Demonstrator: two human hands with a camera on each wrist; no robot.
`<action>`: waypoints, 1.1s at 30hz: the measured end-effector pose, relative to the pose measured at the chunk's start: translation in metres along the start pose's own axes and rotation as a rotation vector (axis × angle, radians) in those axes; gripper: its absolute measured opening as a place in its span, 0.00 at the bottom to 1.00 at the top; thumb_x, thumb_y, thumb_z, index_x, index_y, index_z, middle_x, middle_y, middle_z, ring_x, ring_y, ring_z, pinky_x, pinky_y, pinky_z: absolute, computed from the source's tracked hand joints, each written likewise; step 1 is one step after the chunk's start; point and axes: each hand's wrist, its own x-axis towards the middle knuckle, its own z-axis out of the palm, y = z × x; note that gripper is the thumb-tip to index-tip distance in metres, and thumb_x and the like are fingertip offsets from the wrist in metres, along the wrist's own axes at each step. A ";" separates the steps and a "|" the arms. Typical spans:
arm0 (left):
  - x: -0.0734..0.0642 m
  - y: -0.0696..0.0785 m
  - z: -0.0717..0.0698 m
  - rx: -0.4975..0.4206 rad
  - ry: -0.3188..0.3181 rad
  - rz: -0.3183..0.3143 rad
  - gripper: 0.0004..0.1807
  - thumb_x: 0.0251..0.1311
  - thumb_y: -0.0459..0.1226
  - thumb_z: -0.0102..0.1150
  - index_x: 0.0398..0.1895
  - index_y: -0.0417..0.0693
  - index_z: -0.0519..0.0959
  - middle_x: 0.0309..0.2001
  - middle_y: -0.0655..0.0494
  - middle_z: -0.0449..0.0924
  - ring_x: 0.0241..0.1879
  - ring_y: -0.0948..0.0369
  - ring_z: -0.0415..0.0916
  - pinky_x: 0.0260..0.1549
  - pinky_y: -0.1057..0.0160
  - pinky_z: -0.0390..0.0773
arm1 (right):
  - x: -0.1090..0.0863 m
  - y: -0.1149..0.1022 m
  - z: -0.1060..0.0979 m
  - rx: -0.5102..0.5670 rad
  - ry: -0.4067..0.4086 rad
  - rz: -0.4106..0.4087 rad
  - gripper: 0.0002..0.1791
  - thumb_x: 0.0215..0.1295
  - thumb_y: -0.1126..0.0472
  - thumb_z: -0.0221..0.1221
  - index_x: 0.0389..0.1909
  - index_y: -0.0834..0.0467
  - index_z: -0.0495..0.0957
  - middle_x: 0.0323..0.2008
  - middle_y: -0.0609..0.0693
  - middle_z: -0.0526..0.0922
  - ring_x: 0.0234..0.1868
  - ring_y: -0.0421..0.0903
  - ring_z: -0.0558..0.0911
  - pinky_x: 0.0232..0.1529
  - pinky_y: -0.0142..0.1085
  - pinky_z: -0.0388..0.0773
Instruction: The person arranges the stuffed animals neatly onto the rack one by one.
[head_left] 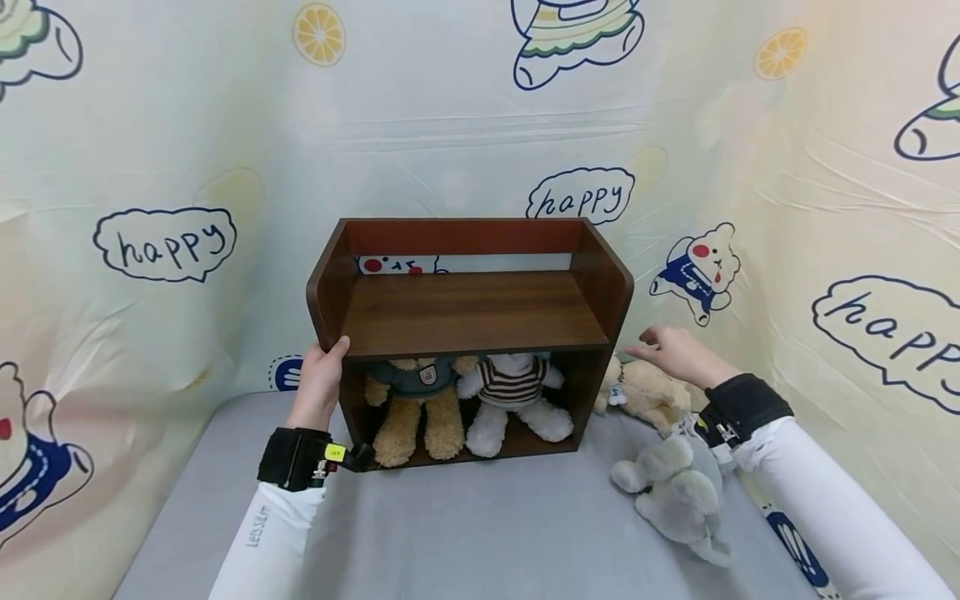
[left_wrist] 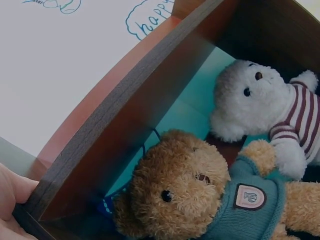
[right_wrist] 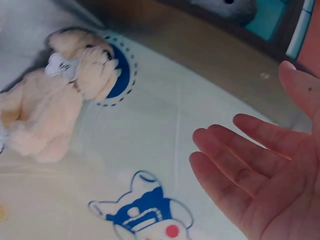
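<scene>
A small brown wooden shelf (head_left: 472,312) stands on the grey surface against the patterned backdrop. My left hand (head_left: 318,385) holds its left side panel, with the thumb by the front edge; the other fingers are mostly hidden. In the lower compartment sit a tan teddy bear (left_wrist: 175,185) in a teal sweater and a white teddy bear (left_wrist: 250,100) in a striped shirt. My right hand (head_left: 681,354) hovers off the shelf's right side, fingers apart and holding nothing, also seen in the right wrist view. Below it lies a beige plush toy (right_wrist: 50,110) with a white tag.
A grey plush toy (head_left: 678,487) lies on the grey cloth (head_left: 480,533) at the right, under my right forearm. The patterned backdrop (head_left: 420,142) rises close behind the shelf and along the right side. The shelf's upper board (head_left: 472,308) is bare.
</scene>
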 end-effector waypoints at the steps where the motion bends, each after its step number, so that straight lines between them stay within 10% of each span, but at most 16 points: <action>1: 0.000 0.000 0.000 0.000 0.000 0.000 0.32 0.70 0.46 0.33 0.71 0.46 0.40 0.72 0.48 0.38 0.69 0.51 0.36 0.64 0.46 0.35 | -0.001 0.003 0.000 -0.002 -0.009 0.010 0.26 0.65 0.53 0.52 0.46 0.75 0.72 0.44 0.72 0.76 0.44 0.63 0.76 0.43 0.51 0.74; 17: 0.000 0.000 0.000 -0.005 0.007 -0.011 0.32 0.70 0.45 0.34 0.71 0.45 0.41 0.72 0.47 0.39 0.69 0.51 0.37 0.64 0.45 0.35 | -0.015 0.052 0.003 -0.068 -0.233 0.075 0.23 0.65 0.56 0.50 0.37 0.76 0.76 0.33 0.66 0.80 0.34 0.57 0.79 0.36 0.47 0.76; 33: 0.000 0.000 -0.001 -0.006 0.004 -0.016 0.32 0.70 0.46 0.34 0.72 0.47 0.40 0.72 0.49 0.37 0.69 0.52 0.35 0.64 0.45 0.35 | -0.036 0.072 0.007 0.127 -0.375 0.278 0.28 0.67 0.54 0.47 0.47 0.80 0.66 0.38 0.71 0.76 0.37 0.61 0.78 0.37 0.54 0.76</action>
